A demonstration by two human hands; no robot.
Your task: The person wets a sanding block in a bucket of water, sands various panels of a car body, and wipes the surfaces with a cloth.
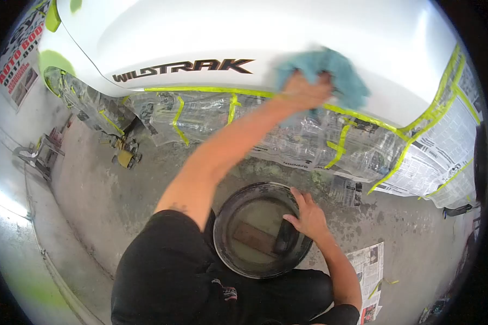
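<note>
A teal cloth (344, 78) lies against the white vehicle panel (173, 32), with my left hand (306, 89) pressing on it, its fingers bent into the fabric and blurred. The dark WILDTRAK lettering (184, 66) is to the left of the cloth. Below, my right hand (309, 216) rests at the right rim of a round black basin (219, 238), thumb and fingers apart. Inside the basin are murky liquid, a brown rectangular block (252, 236) and a dark object (283, 236) at the right.
Yellow-green tape (200, 90) edges the panel above plastic sheeting (206, 114). Newspaper (434, 157) covers the right part. More newspaper (368, 265) lies on the floor at lower right. A small stand (40, 154) and a yellowish item (126, 157) are at left.
</note>
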